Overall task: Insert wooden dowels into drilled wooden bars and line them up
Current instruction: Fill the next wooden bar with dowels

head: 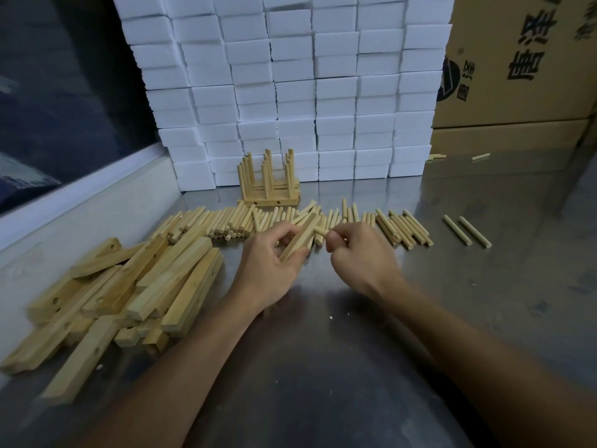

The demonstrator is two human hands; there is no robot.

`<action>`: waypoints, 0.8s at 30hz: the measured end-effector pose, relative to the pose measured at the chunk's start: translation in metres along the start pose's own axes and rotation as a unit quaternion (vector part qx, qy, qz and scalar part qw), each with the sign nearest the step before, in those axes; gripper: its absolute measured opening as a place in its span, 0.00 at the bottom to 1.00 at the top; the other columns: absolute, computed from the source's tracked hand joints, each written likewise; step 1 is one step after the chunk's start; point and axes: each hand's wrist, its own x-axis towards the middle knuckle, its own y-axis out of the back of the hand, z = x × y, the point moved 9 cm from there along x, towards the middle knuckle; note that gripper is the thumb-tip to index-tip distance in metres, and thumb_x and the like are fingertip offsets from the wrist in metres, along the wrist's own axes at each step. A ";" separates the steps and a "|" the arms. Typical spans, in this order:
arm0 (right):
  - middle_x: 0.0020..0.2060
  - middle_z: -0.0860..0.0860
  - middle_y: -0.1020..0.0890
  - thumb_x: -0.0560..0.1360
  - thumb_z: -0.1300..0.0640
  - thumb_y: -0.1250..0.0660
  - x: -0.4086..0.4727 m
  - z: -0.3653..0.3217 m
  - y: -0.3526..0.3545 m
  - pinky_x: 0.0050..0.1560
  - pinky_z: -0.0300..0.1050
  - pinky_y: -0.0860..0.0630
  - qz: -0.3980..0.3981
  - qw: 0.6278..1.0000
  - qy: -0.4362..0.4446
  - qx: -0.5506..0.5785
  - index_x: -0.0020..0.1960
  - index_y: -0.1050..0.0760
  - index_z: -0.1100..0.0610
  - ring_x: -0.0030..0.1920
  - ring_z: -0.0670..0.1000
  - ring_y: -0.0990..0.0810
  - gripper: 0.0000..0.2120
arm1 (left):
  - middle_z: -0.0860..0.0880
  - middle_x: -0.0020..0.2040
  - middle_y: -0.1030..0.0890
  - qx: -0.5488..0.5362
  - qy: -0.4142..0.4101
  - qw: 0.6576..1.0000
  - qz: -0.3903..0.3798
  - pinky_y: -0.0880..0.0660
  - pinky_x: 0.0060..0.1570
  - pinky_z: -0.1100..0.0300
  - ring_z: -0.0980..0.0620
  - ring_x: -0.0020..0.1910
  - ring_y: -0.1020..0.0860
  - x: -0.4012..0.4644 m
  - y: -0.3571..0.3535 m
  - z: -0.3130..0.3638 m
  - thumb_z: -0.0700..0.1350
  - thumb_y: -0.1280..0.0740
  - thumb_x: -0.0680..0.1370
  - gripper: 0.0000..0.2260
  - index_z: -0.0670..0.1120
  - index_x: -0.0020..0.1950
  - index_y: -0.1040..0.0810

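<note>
Dowel (pixel 320 232) pinched in right hand (pixel 358 253) grip, tip at side of bar (pixel 298 239) gripped by left hand (pixel 271 263), above bench (pixel 484 286). Step: inserting. Next: align with hole, push straight.

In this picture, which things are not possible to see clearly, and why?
- Head view: the hole in the held bar is hidden by the left hand.
- The dowel is mostly covered by the right hand's fingers.
- The rear finished bars are hidden behind the front one.
- The cardboard box is cut off at the edge.
</note>
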 end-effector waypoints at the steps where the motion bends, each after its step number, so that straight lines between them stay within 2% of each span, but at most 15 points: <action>1: 0.23 0.44 0.28 0.81 0.55 0.40 0.001 0.004 -0.001 0.31 0.41 0.34 -0.020 0.997 -0.033 0.064 0.37 0.24 0.54 0.27 0.44 0.30 0.15 | 0.60 0.40 0.19 0.006 -0.010 1.000 0.003 0.27 0.27 0.65 0.56 0.31 0.20 0.000 0.000 0.002 0.40 0.28 0.76 0.10 0.54 0.52 0.20; 3: 0.21 0.43 0.32 0.82 0.57 0.41 0.002 0.013 -0.007 0.26 0.38 0.35 -0.058 0.974 -0.100 0.193 0.35 0.23 0.55 0.23 0.43 0.34 0.18 | 0.57 0.44 0.18 0.012 -0.028 0.999 0.011 0.22 0.31 0.59 0.54 0.34 0.19 0.000 0.002 0.006 0.40 0.28 0.76 0.11 0.55 0.52 0.20; 5: 0.24 0.47 0.32 0.82 0.57 0.41 0.002 0.018 -0.014 0.26 0.40 0.37 -0.082 0.952 -0.146 0.258 0.35 0.23 0.55 0.24 0.45 0.36 0.18 | 0.56 0.45 0.17 0.007 -0.038 0.999 0.013 0.21 0.34 0.56 0.54 0.36 0.18 0.001 0.002 0.006 0.39 0.28 0.76 0.11 0.54 0.53 0.20; 7: 0.23 0.46 0.31 0.82 0.56 0.41 0.004 0.018 -0.012 0.26 0.38 0.34 -0.068 0.963 -0.132 0.226 0.34 0.22 0.55 0.23 0.43 0.35 0.19 | 0.57 0.45 0.17 0.007 -0.037 0.999 0.010 0.21 0.33 0.59 0.56 0.37 0.18 0.001 -0.001 0.004 0.40 0.28 0.75 0.12 0.54 0.54 0.20; 10: 0.23 0.46 0.29 0.82 0.55 0.40 0.004 0.017 -0.004 0.25 0.32 0.34 -0.027 0.975 -0.097 0.199 0.34 0.19 0.55 0.23 0.41 0.34 0.20 | 0.61 0.43 0.18 -0.013 -0.008 1.000 0.003 0.26 0.30 0.69 0.59 0.36 0.19 0.004 -0.004 -0.004 0.41 0.28 0.75 0.14 0.58 0.56 0.20; 13: 0.26 0.49 0.26 0.82 0.55 0.38 0.006 0.026 -0.001 0.25 0.34 0.35 -0.021 0.957 -0.125 0.260 0.38 0.16 0.56 0.23 0.42 0.33 0.18 | 0.62 0.50 0.18 -0.013 0.030 0.999 -0.025 0.25 0.34 0.68 0.62 0.35 0.20 0.006 -0.007 -0.015 0.42 0.29 0.76 0.20 0.58 0.66 0.22; 15: 0.26 0.50 0.24 0.82 0.55 0.37 0.006 0.027 -0.001 0.25 0.36 0.36 -0.034 0.939 -0.135 0.314 0.43 0.16 0.58 0.25 0.44 0.32 0.15 | 0.62 0.54 0.18 -0.001 0.039 0.999 -0.031 0.26 0.36 0.70 0.64 0.35 0.21 0.006 -0.008 -0.017 0.43 0.30 0.77 0.22 0.59 0.69 0.25; 18: 0.28 0.51 0.21 0.81 0.52 0.36 0.006 0.026 0.000 0.25 0.38 0.34 -0.042 0.907 -0.145 0.394 0.48 0.18 0.60 0.26 0.47 0.29 0.13 | 0.60 0.49 0.18 -0.005 0.051 0.999 -0.007 0.29 0.31 0.72 0.65 0.33 0.22 0.006 -0.008 -0.018 0.43 0.33 0.78 0.15 0.54 0.64 0.22; 21: 0.29 0.52 0.20 0.83 0.45 0.44 0.009 0.037 0.001 0.24 0.38 0.34 -0.029 0.859 -0.192 0.474 0.50 0.19 0.60 0.24 0.47 0.27 0.22 | 0.55 0.41 0.17 -0.091 0.147 0.985 0.025 0.30 0.22 0.65 0.59 0.23 0.25 0.003 -0.008 -0.036 0.42 0.34 0.79 0.11 0.57 0.57 0.24; 22: 0.28 0.51 0.20 0.84 0.45 0.46 0.010 0.041 0.004 0.24 0.38 0.34 -0.019 0.865 -0.194 0.462 0.48 0.19 0.60 0.24 0.47 0.27 0.23 | 0.54 0.40 0.17 -0.124 0.188 0.973 0.039 0.31 0.21 0.62 0.56 0.23 0.26 0.001 -0.007 -0.043 0.41 0.34 0.79 0.11 0.56 0.57 0.26; 24: 0.27 0.49 0.19 0.84 0.49 0.44 0.009 0.046 0.011 0.24 0.36 0.32 0.014 0.926 -0.162 0.339 0.45 0.19 0.59 0.24 0.45 0.25 0.20 | 0.50 0.39 0.17 -0.189 0.256 0.946 0.063 0.31 0.21 0.60 0.51 0.23 0.26 -0.003 -0.005 -0.056 0.41 0.34 0.80 0.08 0.50 0.58 0.25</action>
